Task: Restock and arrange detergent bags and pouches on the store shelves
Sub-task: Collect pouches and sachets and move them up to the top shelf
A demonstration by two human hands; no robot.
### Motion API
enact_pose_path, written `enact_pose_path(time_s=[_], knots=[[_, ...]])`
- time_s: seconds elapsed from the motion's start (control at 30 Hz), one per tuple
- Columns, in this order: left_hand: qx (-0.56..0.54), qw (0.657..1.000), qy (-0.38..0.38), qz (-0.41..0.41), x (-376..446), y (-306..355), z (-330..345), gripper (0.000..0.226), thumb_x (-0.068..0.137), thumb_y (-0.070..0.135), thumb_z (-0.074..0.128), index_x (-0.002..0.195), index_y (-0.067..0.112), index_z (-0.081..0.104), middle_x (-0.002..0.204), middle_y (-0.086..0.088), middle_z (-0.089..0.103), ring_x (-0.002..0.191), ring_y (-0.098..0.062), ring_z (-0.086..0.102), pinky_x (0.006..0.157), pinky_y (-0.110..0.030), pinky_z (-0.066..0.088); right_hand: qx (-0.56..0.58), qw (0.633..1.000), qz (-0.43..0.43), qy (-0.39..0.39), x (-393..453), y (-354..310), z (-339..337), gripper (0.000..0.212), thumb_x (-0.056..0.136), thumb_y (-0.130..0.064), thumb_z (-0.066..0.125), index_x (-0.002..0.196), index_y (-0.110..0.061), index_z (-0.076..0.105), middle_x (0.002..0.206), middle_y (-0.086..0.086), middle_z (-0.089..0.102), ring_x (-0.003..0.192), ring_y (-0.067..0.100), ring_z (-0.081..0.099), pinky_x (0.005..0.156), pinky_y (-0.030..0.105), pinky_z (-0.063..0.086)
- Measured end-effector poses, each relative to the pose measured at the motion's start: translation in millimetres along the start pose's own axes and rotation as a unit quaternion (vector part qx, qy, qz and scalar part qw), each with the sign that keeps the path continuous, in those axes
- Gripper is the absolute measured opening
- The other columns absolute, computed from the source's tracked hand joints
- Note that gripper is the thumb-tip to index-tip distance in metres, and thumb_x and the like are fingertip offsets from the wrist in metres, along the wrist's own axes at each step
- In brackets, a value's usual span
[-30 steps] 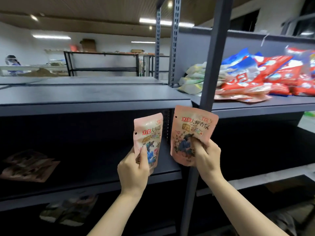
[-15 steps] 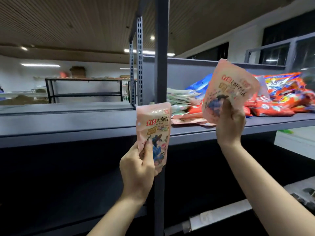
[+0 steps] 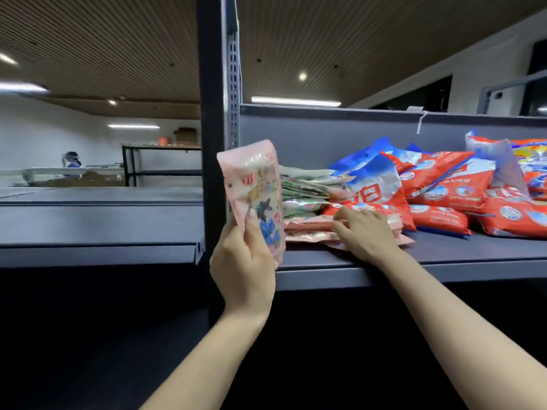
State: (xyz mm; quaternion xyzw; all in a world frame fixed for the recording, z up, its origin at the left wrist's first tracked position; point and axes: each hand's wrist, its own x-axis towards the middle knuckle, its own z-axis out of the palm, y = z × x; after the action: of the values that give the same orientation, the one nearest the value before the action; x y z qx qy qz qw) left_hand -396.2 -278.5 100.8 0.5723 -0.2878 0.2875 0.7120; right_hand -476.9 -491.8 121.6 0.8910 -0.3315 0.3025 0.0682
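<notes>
A grey metal shelf [image 3: 444, 255] was loaded with flat pink pouches [image 3: 307, 229] under the right hand's fingers [image 3: 349, 214], green pouches [image 3: 302, 187] behind them, and red-and-blue detergent bags [image 3: 438, 187] beyond.

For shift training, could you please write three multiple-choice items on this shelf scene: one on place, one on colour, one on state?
1. Where does the right hand rest?
A. On the flat pink pouches on the shelf
B. On the post
C. On a blue bag

2. What colour is the pouch in the left hand?
A. Green
B. Pink
C. Red

3. How is that pouch held?
A. Flat
B. Upside down
C. Upright

Answers: 1 A, fingers lie on them; 2 B, pink wrapper; 3 C, top edge up.
</notes>
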Motion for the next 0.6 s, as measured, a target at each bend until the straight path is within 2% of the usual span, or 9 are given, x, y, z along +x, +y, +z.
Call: enact_pose_path(time_s=[0.07, 0.13, 0.23, 0.27, 0.33, 0.4, 0.43, 0.5, 0.6], knots=[[0.069, 0.996, 0.032, 0.05, 9, 5, 26, 0.039, 0.095, 0.034, 0.038, 0.113, 0.011, 0.065, 0.106, -0.003, 0.069, 0.09, -0.025, 0.064, 0.065, -0.025, 0.04, 0.001, 1.0, -0.008, 0.014, 1, 1, 3, 0.036, 0.091, -0.042, 0.031, 0.106, -0.023, 0.058, 0.11, 0.007, 0.065, 0.107, 0.026, 0.052, 0.091, 0.037, 0.03], [0.105, 0.986, 0.04, 0.12, 21, 8, 53, 0.031, 0.097, 0.023, 0.043, 0.116, 0.009, 0.063, 0.114, -0.007, 0.064, 0.095, -0.03, 0.063, 0.067, -0.032, 0.045, 0.017, 1.0, -0.006, 0.024, 1, 1, 3, 0.033, 0.092, -0.037, 0.034, 0.107, -0.022, 0.06, 0.114, 0.006, 0.065, 0.108, 0.025, 0.052, 0.093, 0.036, 0.03], [0.203, 0.958, -0.005, 0.202, 41, 2, 91, 0.028, 0.097, 0.015, 0.048, 0.12, 0.016, 0.064, 0.126, -0.005, 0.059, 0.109, -0.029, 0.056, 0.085, -0.041, 0.047, 0.038, 0.998, 0.005, 0.058, -2, 2, 2, 0.031, 0.092, -0.032, 0.04, 0.11, -0.017, 0.06, 0.115, 0.007, 0.065, 0.111, 0.026, 0.051, 0.094, 0.035, 0.029], [0.259, 0.94, -0.066, 0.213, 46, -2, 103, 0.028, 0.097, 0.018, 0.048, 0.12, 0.02, 0.064, 0.128, -0.004, 0.058, 0.114, -0.03, 0.052, 0.094, -0.044, 0.041, 0.051, 0.996, 0.011, 0.074, -2, 2, 1, 0.031, 0.092, -0.03, 0.042, 0.113, -0.015, 0.058, 0.115, 0.01, 0.064, 0.111, 0.028, 0.05, 0.094, 0.036, 0.029], [0.375, 0.87, -0.267, 0.178, 51, -15, 126, 0.029, 0.095, 0.031, 0.045, 0.117, 0.029, 0.063, 0.128, 0.0, 0.057, 0.121, -0.029, 0.047, 0.103, -0.045, 0.031, 0.117, 0.987, 0.023, 0.105, -2, 3, -1, 0.036, 0.089, -0.024, 0.048, 0.123, -0.01, 0.052, 0.112, 0.015, 0.063, 0.109, 0.032, 0.051, 0.092, 0.038, 0.03], [0.398, 0.793, -0.457, 0.062, 51, -25, 136, 0.038, 0.093, 0.048, 0.038, 0.121, 0.036, 0.059, 0.127, 0.001, 0.059, 0.12, -0.027, 0.049, 0.102, -0.042, 0.036, 0.202, 0.972, 0.027, 0.118, -2, 5, -3, 0.045, 0.086, -0.017, 0.05, 0.13, -0.009, 0.046, 0.115, 0.015, 0.061, 0.11, 0.032, 0.051, 0.094, 0.038, 0.035], [0.378, 0.78, -0.499, 0.01, 51, -28, 137, 0.043, 0.092, 0.054, 0.036, 0.126, 0.037, 0.056, 0.129, 0.002, 0.059, 0.12, -0.026, 0.05, 0.102, -0.041, 0.039, 0.222, 0.967, 0.023, 0.125, -2, 6, -4, 0.047, 0.085, -0.015, 0.051, 0.132, -0.009, 0.045, 0.119, 0.013, 0.059, 0.113, 0.03, 0.05, 0.098, 0.037, 0.035], [0.324, 0.806, -0.495, -0.009, 51, -33, 135, 0.044, 0.091, 0.056, 0.036, 0.125, 0.037, 0.057, 0.126, 0.003, 0.061, 0.117, -0.024, 0.053, 0.099, -0.041, 0.042, 0.211, 0.967, 0.009, 0.144, -3, 6, -2, 0.046, 0.085, -0.014, 0.052, 0.131, -0.01, 0.049, 0.126, 0.009, 0.056, 0.118, 0.027, 0.047, 0.103, 0.035, 0.033], [0.276, 0.857, -0.436, 0.007, 47, -35, 125, 0.033, 0.092, 0.048, 0.041, 0.11, 0.033, 0.063, 0.117, 0.005, 0.065, 0.111, -0.021, 0.056, 0.093, -0.037, 0.045, 0.111, 0.985, -0.011, 0.129, -2, 5, 3, 0.034, 0.088, -0.024, 0.051, 0.119, -0.012, 0.058, 0.122, 0.004, 0.059, 0.119, 0.024, 0.047, 0.106, 0.033, 0.023]])
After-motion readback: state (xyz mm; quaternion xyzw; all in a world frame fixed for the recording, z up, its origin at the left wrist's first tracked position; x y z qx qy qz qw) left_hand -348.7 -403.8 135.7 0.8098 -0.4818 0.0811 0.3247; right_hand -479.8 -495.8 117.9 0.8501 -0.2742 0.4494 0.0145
